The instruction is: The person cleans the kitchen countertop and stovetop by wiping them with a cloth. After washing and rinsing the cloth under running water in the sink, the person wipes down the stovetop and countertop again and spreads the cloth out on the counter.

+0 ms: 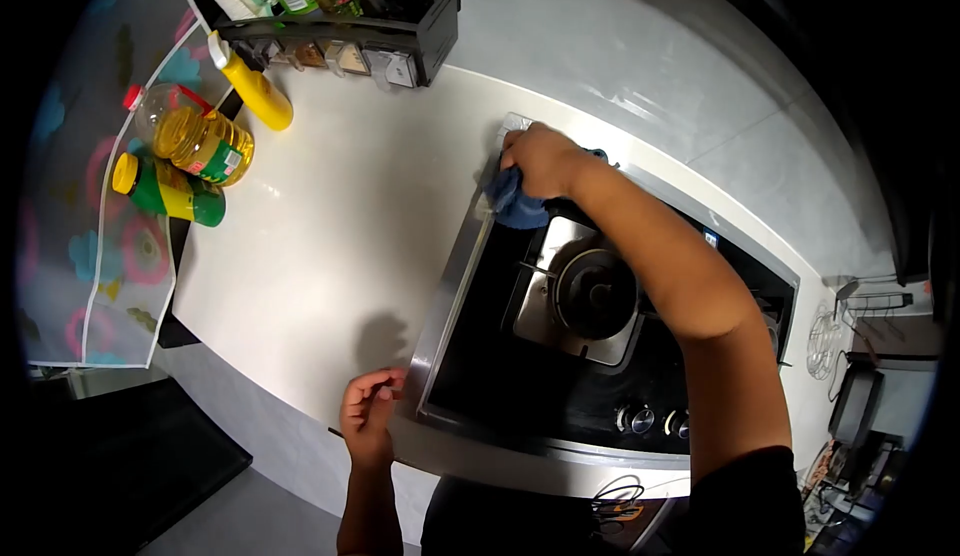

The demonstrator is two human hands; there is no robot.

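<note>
My right hand (545, 161) is closed on a blue cloth (518, 209) at the back left corner of the black gas stove (480, 356). Part of the cloth hangs over the stove's metal rim; the rest is under my fingers. A small pale, shiny item (514, 126) lies just behind that hand, too unclear to name. Near the stove's front left corner, my left hand (370, 411) hovers by the counter's front edge. Its fingers are loosely bent, the thumb apart, with nothing in them. My right forearm passes over the stove, hiding part of it.
The burner (595, 291) sits on a square metal plate, with knobs (640, 419) along the front. On the white counter (320, 216) stand a yellow spray bottle (262, 96), an oil bottle (215, 149) and a green bottle (170, 191). A black rack (440, 31) holds seasonings at the back.
</note>
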